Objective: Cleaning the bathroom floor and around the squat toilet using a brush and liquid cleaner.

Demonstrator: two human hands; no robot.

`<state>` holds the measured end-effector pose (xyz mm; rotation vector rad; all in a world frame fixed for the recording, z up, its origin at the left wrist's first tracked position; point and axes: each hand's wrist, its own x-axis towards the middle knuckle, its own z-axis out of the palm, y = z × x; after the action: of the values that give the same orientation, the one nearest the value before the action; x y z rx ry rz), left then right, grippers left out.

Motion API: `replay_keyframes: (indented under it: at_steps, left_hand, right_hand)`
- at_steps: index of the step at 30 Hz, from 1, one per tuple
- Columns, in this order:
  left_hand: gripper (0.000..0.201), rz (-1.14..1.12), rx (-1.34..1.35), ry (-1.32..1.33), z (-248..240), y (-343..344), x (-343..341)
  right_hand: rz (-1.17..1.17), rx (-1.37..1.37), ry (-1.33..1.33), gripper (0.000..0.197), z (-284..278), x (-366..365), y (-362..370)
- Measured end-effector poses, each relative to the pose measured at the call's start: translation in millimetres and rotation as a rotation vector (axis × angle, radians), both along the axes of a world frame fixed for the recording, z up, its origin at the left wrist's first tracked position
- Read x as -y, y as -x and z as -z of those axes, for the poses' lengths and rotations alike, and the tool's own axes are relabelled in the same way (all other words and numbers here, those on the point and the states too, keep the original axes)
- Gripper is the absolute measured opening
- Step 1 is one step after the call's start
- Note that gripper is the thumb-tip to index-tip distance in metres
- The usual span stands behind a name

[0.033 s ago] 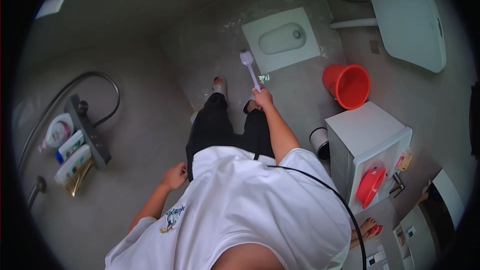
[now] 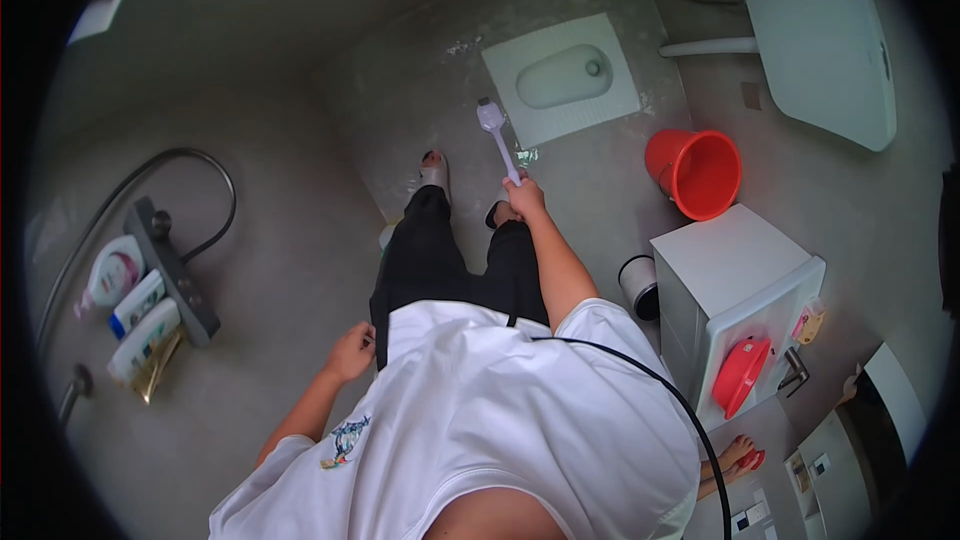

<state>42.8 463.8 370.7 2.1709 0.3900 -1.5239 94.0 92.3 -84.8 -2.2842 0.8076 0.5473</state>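
Hands well apart, low before the body and at its left side. Grips the near end of a lilac long-handled cleaning brush (image 2: 503, 148) in the right hand (image 2: 526, 200), fingers wrapped round the handle, with the brush head (image 2: 490, 118) pointing away from the body, just left of a white squat toilet pan (image 2: 548, 128). Cannot tell contact or gap between head and floor. Lets the left hand (image 2: 352, 352) hang just beside the black trousers (image 2: 420, 265), fingers partly curled; cannot tell how far closed. Has, well to the right of the right hand, a red bucket (image 2: 705, 175) near a white cabinet (image 2: 725, 245), plus a cylindrical waste bin (image 2: 635, 283) just left of that cabinet and a red plastic basin (image 2: 742, 378) nearer the body. Includes, beyond the bucket from the right hand, a white cistern (image 2: 822, 55) on the wall. Offers, left of the left hand, a grey shower fixture (image 2: 175, 275) with bottles (image 2: 112, 272) beside it and a looping hose (image 2: 135, 171).
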Motion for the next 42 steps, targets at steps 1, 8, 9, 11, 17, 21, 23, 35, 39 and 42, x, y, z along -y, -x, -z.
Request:
replay_keyframes:
  at_steps: [1, 8, 9, 11, 17, 21, 23, 35, 39, 42]
  left_hand:
    - [0.017, -0.068, 0.07, 0.046, 24, 3, -1]
    - [0.007, -0.581, 0.273, 0.288, 197, -87, 3]
    - [0.007, -0.608, 0.289, 0.351, 233, -113, 15]
    - [0.009, -0.626, 0.328, 0.466, 299, -158, 60]
    - [0.011, -0.327, 0.422, 0.722, 408, -210, 193]
    - [0.012, 0.134, 0.399, 0.999, 438, -207, 239]
    - [0.008, 0.562, 0.355, 0.904, 461, -194, 237]
    - [0.019, 1.601, 0.346, 0.68, 525, -218, 281]
    - [0.03, 1.665, 0.367, 0.619, 550, -239, 276]
    - [0.031, 1.59, 0.31, 0.639, 570, -267, 277]
  right_hand:
    - [-0.034, -0.036, 0.04, 0.044, 14, 7, -2]
    - [0.156, -0.389, -0.372, 0.065, -22, -21, -117]
    - [0.224, -0.407, -0.401, 0.06, -20, -22, -134]
    - [0.318, -0.44, -0.41, 0.055, 16, -17, -143]
    - [0.276, -0.174, -0.406, 0.049, 172, -6, -186]
    - [0.477, -0.057, -0.292, 0.065, 262, 43, -185]
    - [0.534, -0.093, -0.43, 0.058, 268, 53, -192]
    - [0.038, -0.12, -0.2, 0.054, 246, 120, -198]
    - [0.154, -0.105, -0.215, 0.055, 247, 146, -242]
    - [0.014, -0.128, -0.294, 0.059, 225, 132, -259]
